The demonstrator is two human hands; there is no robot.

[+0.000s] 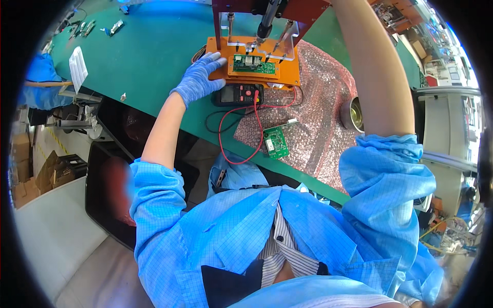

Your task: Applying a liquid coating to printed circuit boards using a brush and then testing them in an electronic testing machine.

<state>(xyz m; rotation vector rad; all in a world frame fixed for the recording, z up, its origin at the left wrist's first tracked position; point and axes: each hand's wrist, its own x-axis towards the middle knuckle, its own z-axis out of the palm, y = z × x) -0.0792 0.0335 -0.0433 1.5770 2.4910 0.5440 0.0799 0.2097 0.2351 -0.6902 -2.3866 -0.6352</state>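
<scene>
My left hand (199,79), in a blue glove, lies with its fingers stretched out at the left edge of an orange test fixture base (290,77). A green circuit board (267,68) sits in the middle of that base. Above the board hangs a clear plate (287,50) with pins, under the fixture's dark red frame (307,20). My bare right forearm (380,72) reaches up past the fixture's right side; its hand is beyond the top edge. Just in front of the base, below my left fingers, is a black multimeter (228,96) with red and black leads.
Pinkish bubble wrap (313,143) covers the bench's right part. On its near left edge rests a second green circuit board (277,143). A round metal tin (353,114) stands beside my right forearm. Small parts (114,28) lie far left on the green bench (138,61).
</scene>
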